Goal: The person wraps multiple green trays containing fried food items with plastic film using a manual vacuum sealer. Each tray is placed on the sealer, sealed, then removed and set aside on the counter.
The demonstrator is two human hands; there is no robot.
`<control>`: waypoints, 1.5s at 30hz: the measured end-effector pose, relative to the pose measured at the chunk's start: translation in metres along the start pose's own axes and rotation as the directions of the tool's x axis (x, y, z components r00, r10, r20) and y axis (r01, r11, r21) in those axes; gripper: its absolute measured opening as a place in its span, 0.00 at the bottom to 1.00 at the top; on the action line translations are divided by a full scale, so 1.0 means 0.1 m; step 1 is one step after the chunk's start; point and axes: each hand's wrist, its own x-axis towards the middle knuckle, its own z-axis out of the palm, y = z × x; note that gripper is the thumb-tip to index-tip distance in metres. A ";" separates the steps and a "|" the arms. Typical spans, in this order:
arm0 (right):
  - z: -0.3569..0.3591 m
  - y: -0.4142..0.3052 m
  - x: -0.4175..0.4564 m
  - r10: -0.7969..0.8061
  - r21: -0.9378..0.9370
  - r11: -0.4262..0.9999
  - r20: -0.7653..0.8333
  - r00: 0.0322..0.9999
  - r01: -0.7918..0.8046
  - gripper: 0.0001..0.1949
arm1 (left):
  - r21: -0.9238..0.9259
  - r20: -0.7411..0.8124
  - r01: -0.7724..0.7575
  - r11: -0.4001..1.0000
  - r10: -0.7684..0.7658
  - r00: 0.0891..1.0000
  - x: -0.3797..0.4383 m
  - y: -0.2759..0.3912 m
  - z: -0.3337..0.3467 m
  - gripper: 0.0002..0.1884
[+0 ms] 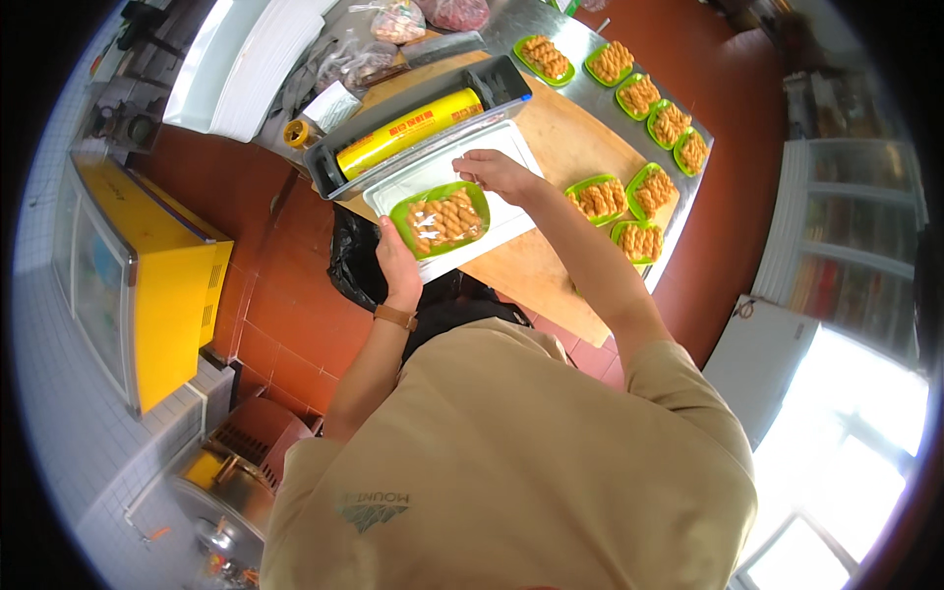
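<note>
My left hand (399, 267) grips the left edge of a green tray (481, 209) of twisted fried dough (445, 223), covered by shiny clear film. Over the white panel of the wrapping machine (509, 144), just above the tray's upper right, is my right hand (493, 173); its thumb and fingertips are pinched together, and whether film is between them cannot be told. The tray is tilted over the panel's near left part. Behind the panel, a yellow roll of cling film (409, 131) lies in the machine's long grey trough (328, 193).
Several green trays of dough twists (596, 199) sit on the wooden board (568, 136) and steel table (509, 18) at right. A yellow-capped jar (297, 134), bagged food (398, 21) and stacked white trays (269, 66) stand beyond the trough. A yellow chest freezer (173, 280) is at left.
</note>
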 end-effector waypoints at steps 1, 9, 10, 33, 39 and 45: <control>0.02 0.07 -0.04 -0.003 0.070 0.998 0.006 1.000 0.003 0.13 | -0.022 0.018 0.006 1.000 -0.006 1.000 -0.04 0.01 -0.04 0.35; 0.55 0.19 -0.31 0.011 0.610 0.767 0.302 0.953 -0.201 0.16 | -0.335 0.110 0.044 0.941 -0.008 0.994 -0.41 0.50 0.02 0.34; 0.61 0.25 -0.31 -0.001 0.662 0.700 0.376 0.927 -0.268 0.18 | -0.344 0.092 0.049 0.938 -0.018 0.996 -0.42 0.51 0.05 0.33; 0.83 -0.05 -1.10 -0.252 0.689 0.349 -0.584 0.771 0.636 0.36 | -0.339 0.253 0.143 0.930 -0.056 0.966 -0.55 1.07 0.80 0.32; 0.79 0.08 -1.22 -0.212 0.692 0.372 -0.586 0.782 0.619 0.29 | -0.201 0.353 0.175 0.964 -0.095 0.931 -0.15 1.05 0.68 0.19; 0.80 0.12 -1.30 -0.200 0.794 0.277 -0.504 0.841 0.541 0.31 | -0.369 0.388 0.313 0.875 -0.161 0.907 -0.25 1.02 0.63 0.18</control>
